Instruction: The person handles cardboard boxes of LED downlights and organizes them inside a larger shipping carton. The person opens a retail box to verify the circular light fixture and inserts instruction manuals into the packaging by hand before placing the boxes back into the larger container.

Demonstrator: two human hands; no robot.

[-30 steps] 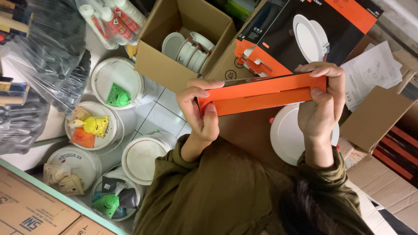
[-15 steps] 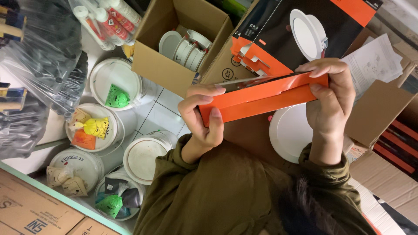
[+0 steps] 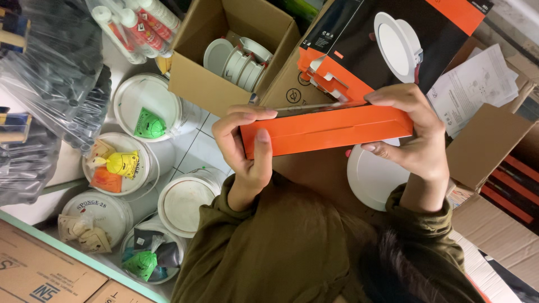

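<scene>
Both my hands hold an orange flat cardboard box [image 3: 325, 130], seen edge-on, level across the middle of the view. My left hand [image 3: 244, 151] grips its left end, thumb on the near face. My right hand [image 3: 412, 140] wraps its right end, fingers over the top edge. The box's end flaps lie shut, giving a smooth orange side. Under it lies a white round downlight [image 3: 373, 177] on brown cardboard.
A black and orange retail box [image 3: 393, 39] picturing a downlight sits behind. An open carton [image 3: 196, 84] holds several white fittings. White tubs [image 3: 147, 106] with small packets stand at left, beside sealant tubes [image 3: 140, 25] and paper sheets [image 3: 477, 84] at right.
The box's open flap has closed flat, and the box shifted slightly left. My right hand moved from pinching the end to wrapping around it.
</scene>
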